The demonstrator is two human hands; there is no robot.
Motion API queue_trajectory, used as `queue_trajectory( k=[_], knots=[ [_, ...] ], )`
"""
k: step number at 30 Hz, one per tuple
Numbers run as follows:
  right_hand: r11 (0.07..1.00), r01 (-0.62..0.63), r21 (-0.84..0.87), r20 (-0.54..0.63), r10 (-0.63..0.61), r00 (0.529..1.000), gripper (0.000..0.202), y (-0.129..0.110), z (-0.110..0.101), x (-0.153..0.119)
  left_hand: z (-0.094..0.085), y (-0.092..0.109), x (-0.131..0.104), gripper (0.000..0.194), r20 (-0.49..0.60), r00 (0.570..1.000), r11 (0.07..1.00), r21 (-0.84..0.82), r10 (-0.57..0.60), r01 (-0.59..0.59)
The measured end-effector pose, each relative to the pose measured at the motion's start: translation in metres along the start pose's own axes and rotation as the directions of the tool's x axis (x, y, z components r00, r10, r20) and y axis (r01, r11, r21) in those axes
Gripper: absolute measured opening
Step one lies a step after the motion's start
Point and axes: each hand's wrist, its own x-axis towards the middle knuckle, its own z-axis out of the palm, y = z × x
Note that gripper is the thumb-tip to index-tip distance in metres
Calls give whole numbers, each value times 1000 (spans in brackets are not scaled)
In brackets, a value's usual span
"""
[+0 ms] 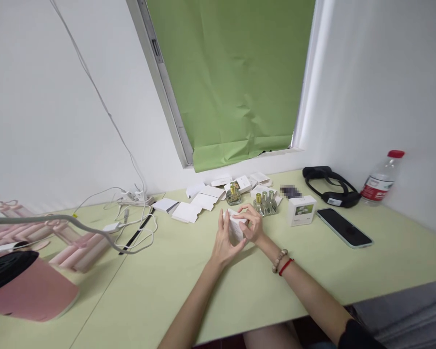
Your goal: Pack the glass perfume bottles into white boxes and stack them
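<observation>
Near the middle of the green table [156, 291], a small white box [237, 228] is held between both hands. My left hand [225, 242] grips its left side, with the thumb along the lower edge. My right hand [252, 224] has its fingers curled at the box's top and right side. Just beyond the hands stand small glass bottles with gold and green caps [265, 203], and a rounder glass bottle [234, 195] is farther back. A closed white box with a flower picture [302, 211] stands upright to the right.
Flat white cartons [199, 203] lie along the back. At right are a phone [344, 228], a black headset [332, 189] and a red-capped bottle [381, 179]. White cables [145, 232], pink tubes [82, 249] and a pink roll [32, 288] occupy the left.
</observation>
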Motion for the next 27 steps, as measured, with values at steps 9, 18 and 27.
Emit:
queue_trajectory(
  k=[9, 18, 27],
  knots=[
    [999, 44, -1, 132, -43, 990, 53, 7, -3, -2, -1, -6, -4, 102, 85, 987, 984, -100, -137, 145],
    [941, -319, 113, 387, 254, 886, 71, 14, -1, -18, -7, -26, -4, 61, 261, 943, 977, 19, -208, 211],
    [815, -571, -98, 404, 557, 726, 94, -8, -58, -56, -3, -30, -7, 48, 329, 931, 983, 146, -156, 113]
  ],
)
